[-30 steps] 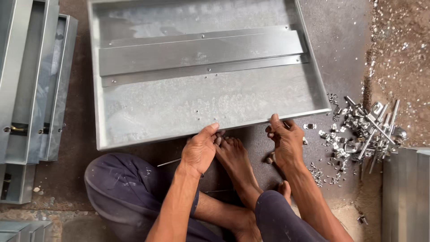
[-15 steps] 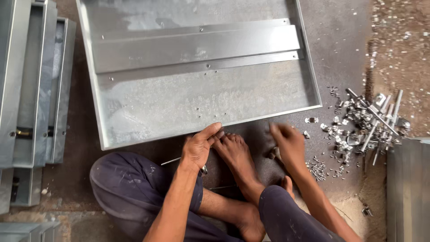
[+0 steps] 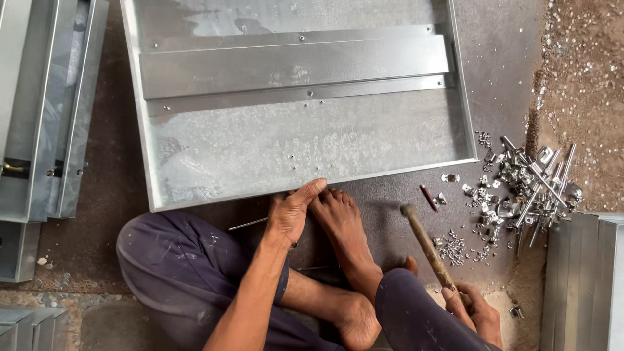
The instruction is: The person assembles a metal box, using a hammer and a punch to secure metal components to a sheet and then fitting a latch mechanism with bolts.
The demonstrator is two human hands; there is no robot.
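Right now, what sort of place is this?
Probably a sheet-metal workshop floor: a galvanised tray lies on the ground, metal fasteners are heaped beside it, and the right hand grips a hammer.

Shallow galvanized metal tray [image 3: 260,156] flat on floor, wooden-handled hammer [image 3: 428,247] angled beside it

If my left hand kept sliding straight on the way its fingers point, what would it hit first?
The left hand points up and to the right, its fingertips already at the near raised edge of the shallow metal tray. That edge looks like the first thing it meets, though whether the fingers touch it or sit just short is unclear.
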